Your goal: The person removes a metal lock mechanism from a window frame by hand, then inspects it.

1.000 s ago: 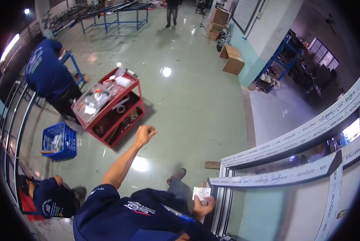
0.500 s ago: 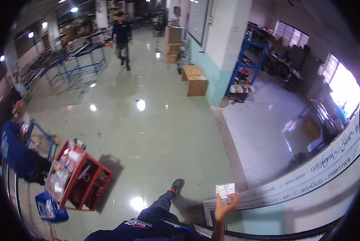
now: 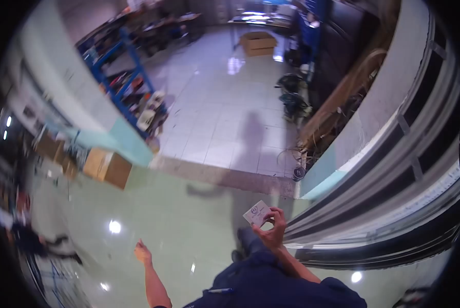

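A small white box (image 3: 257, 213) with dark print and a round logo is pinched between the thumb and fingers of my right hand (image 3: 272, 229). It is held in front of my body, above the floor by the doorway. My left hand (image 3: 143, 252) hangs out to the left over the green floor, touching nothing. Its fingers are loosely curled, and no object shows in them. A pen (image 3: 221, 290) is clipped to my dark blue shirt (image 3: 276, 282).
Ahead, a doorway with a raised sill (image 3: 214, 174) leads to a white-tiled room. A blue rack (image 3: 122, 77) and a cardboard box (image 3: 107, 168) stand left. Long stacked profiles (image 3: 374, 205) line the right. Another person (image 3: 32, 238) is at far left.
My view has turned right, from the long hall toward the doorway. My left hand has come into view. The white box stays in my right hand and is now tilted.
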Tool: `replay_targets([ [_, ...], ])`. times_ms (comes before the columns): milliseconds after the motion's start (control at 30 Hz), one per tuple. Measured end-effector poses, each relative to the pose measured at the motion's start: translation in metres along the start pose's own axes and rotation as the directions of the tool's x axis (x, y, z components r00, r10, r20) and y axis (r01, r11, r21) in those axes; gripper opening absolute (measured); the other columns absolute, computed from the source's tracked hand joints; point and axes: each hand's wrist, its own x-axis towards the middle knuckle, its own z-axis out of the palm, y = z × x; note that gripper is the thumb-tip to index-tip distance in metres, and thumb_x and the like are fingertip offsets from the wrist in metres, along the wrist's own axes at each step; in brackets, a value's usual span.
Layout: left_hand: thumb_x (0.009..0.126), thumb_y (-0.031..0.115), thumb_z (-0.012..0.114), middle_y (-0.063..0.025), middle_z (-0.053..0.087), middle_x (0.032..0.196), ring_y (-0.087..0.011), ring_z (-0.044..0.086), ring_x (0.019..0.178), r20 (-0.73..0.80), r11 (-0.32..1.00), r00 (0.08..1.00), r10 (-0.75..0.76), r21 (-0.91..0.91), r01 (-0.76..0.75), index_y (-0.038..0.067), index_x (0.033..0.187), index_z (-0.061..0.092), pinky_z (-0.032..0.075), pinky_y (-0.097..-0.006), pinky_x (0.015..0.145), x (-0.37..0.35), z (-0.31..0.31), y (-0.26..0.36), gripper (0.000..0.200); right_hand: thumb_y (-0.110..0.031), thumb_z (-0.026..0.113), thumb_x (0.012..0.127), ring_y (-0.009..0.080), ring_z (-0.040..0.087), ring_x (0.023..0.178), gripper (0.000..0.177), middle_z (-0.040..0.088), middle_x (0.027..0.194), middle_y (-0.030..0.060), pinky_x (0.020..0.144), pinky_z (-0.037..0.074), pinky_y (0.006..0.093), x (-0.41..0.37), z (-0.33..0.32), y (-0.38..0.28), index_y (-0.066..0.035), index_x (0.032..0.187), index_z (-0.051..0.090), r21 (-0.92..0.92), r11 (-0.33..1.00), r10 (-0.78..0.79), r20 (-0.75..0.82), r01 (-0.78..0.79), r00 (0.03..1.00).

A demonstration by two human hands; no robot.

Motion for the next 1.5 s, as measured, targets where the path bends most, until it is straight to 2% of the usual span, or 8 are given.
replay_targets([
  [167, 0.102, 0.055, 0.040, -0.0247, 0.058, 0.062, -0.0446, 0.058, 0.060, -0.182, 0.995, 0.983, 0.025, -0.086, -0.041, -0.008, 0.069, 0.059, 0.041, -0.0567, 0.059, 0.160, 0.077, 0.147, 0.073, -0.013, 0.087, 0.060, 0.0273, 0.064, 0.096, 0.043, 0.055, 0.112, 0.0177, 0.074, 0.061, 0.0370, 0.109, 0.055, 0.054, -0.003, 0.090, 0.057, -0.129, 0.985, 0.088, -0.181, -0.112, 0.980],
  [467, 0.096, 0.043, 0.056, -0.0196, 0.067, 0.085, -0.0373, 0.064, 0.078, 0.619, 1.000, 0.785, -0.022, 0.029, 0.005, -0.002, 0.087, 0.065, 0.048, -0.0505, 0.069, 0.098, 0.259, 0.300, 0.047, -0.011, 0.086, 0.061, 0.0235, 0.059, 0.102, 0.044, 0.050, 0.111, 0.0138, 0.069, 0.064, 0.0364, 0.385, 0.118, 0.107, -0.003, 0.092, 0.056, -0.125, 0.983, 0.097, -0.277, -0.136, 0.956],
  [867, 0.092, 0.030, 0.064, -0.0151, 0.064, 0.068, -0.0294, 0.063, 0.060, 0.713, 0.987, 0.688, -0.134, 0.031, 0.160, -0.001, 0.077, 0.062, 0.049, -0.0460, 0.056, 0.278, 0.397, 0.489, 0.034, -0.006, 0.087, 0.060, 0.0269, 0.055, 0.105, 0.045, 0.052, 0.111, 0.0130, 0.072, 0.063, 0.0357, 0.689, 0.198, 0.196, -0.005, 0.090, 0.054, -0.420, 0.907, -0.124, -0.331, -0.028, 0.936],
  [967, 0.091, 0.027, 0.066, -0.0140, 0.063, 0.064, -0.0274, 0.063, 0.056, 0.714, 0.996, 0.698, -0.055, -0.009, 0.088, 0.000, 0.075, 0.061, 0.049, -0.0449, 0.053, 0.381, 0.443, 0.547, 0.032, -0.012, 0.087, 0.060, 0.0245, 0.052, 0.091, 0.047, 0.052, 0.097, 0.0080, 0.086, 0.044, 0.0345, 0.768, 0.251, 0.212, -0.006, 0.093, 0.054, -0.239, 0.949, 0.044, -0.543, -0.205, 0.839],
  [1133, 0.089, 0.021, 0.070, -0.0121, 0.062, 0.057, -0.0241, 0.063, 0.048, 0.574, 0.889, 0.791, 0.214, -0.449, 0.085, 0.000, 0.071, 0.060, 0.050, -0.0431, 0.048, 0.633, 0.583, 0.746, 0.030, -0.011, 0.089, 0.058, 0.0292, 0.056, 0.101, 0.049, 0.055, 0.107, 0.0132, 0.079, 0.052, 0.0353, 0.910, 0.311, 0.223, -0.008, 0.093, 0.055, -0.429, 0.899, -0.166, -0.522, -0.090, 0.837],
  [1167, 0.096, 0.030, 0.063, -0.0134, 0.059, 0.055, -0.0260, 0.062, 0.052, 0.347, 0.912, 0.854, 0.387, -0.281, -0.299, 0.000, 0.069, 0.059, 0.046, -0.0439, 0.051, 0.675, 0.587, 0.815, 0.041, -0.009, 0.089, 0.057, 0.0302, 0.057, 0.104, 0.049, 0.054, 0.110, 0.0153, 0.072, 0.059, 0.0351, 0.938, 0.323, 0.216, -0.008, 0.093, 0.055, -0.368, 0.925, -0.115, -0.505, -0.093, 0.855],
  [1367, 0.096, 0.036, 0.058, -0.0175, 0.060, 0.061, -0.0336, 0.057, 0.057, 0.049, 0.786, 0.846, 0.531, -0.403, -0.469, -0.001, 0.071, 0.061, 0.042, -0.0470, 0.059, 0.858, 0.643, 1.143, 0.045, -0.012, 0.090, 0.058, 0.0286, 0.059, 0.095, 0.048, 0.052, 0.100, 0.0123, 0.066, 0.060, 0.0378, 1.103, 0.398, 0.282, -0.006, 0.092, 0.056, -0.245, 0.953, 0.011, -0.557, -0.176, 0.831],
  [1500, 0.087, -0.004, 0.059, -0.0204, 0.071, 0.098, -0.0270, 0.071, 0.092, 0.065, 0.535, 0.752, 0.655, -0.743, -0.402, -0.006, 0.106, 0.067, 0.055, -0.0359, 0.084, 0.905, 0.744, 1.227, 0.021, -0.029, 0.090, 0.058, 0.0268, 0.058, 0.079, 0.048, 0.057, 0.087, 0.0097, 0.069, 0.048, 0.0391, 1.229, 0.441, 0.376, -0.006, 0.085, 0.058, -0.484, 0.869, -0.161, -0.473, -0.103, 0.866],
])
